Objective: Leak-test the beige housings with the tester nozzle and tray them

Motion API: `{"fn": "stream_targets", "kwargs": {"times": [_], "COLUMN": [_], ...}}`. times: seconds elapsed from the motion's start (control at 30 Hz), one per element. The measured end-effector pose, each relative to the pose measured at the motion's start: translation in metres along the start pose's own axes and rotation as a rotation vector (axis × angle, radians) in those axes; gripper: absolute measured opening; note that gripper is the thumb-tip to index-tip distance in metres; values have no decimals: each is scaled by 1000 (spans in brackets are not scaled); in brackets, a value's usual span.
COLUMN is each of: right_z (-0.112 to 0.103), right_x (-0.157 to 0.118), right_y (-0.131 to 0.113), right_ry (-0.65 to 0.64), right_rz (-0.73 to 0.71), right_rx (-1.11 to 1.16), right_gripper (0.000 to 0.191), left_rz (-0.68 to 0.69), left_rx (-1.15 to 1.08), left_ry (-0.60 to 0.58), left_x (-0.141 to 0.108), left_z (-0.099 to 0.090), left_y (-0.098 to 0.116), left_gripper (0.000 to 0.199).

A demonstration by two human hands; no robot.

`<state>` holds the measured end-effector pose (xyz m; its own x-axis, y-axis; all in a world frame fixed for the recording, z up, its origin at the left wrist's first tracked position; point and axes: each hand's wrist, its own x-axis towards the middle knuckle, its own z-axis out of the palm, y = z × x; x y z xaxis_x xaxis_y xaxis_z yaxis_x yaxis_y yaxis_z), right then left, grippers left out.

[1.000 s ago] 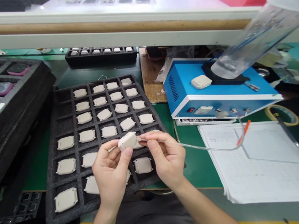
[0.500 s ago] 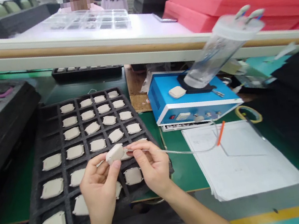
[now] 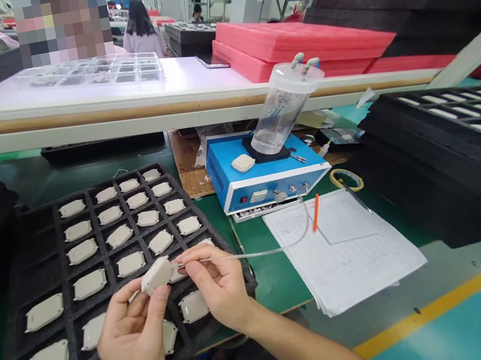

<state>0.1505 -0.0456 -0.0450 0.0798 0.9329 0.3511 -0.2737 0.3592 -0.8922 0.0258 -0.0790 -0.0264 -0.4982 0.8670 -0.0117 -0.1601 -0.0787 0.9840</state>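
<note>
Between the thumb and fingers of my left hand is a cream watch-case-shaped plastic part, tilted above the tray. My right hand pinches the end of a thin clear tube, its tip against or close to the part's right edge; exact contact is too small to tell. The tube curves back to a blue box-shaped machine with knobs and a small display. Below both hands lies a black foam tray with similar cream parts in its compartments. Another cream part rests on the machine.
A clear cylinder leans on the machine. Papers with an orange stick lie right, beside a tape roll. Black foam trays are stacked far right. A shelf edge crosses behind; a person sits beyond.
The view has swung to the right, so the tray and machine appear further left and more stacked trays show at right. Both hands keep their hold on the cream part and the tube.
</note>
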Motion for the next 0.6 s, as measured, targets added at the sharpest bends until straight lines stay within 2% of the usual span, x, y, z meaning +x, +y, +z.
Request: {"fn": "stream_targets", "kwargs": {"times": [0.3, 0.6], "right_z": [1, 1], "right_x": [1, 3], "right_y": [-2, 0], "right_ry": [10, 12], "right_rz": [-15, -11], "right_rx": [-33, -18], "right_gripper": [17, 17], "left_rz": [19, -51], "left_rx": [58, -4], "left_ry": [-40, -38], "left_x": [1, 0], "left_z": [-2, 0], "left_y": [1, 1], "left_gripper": [39, 40]}}
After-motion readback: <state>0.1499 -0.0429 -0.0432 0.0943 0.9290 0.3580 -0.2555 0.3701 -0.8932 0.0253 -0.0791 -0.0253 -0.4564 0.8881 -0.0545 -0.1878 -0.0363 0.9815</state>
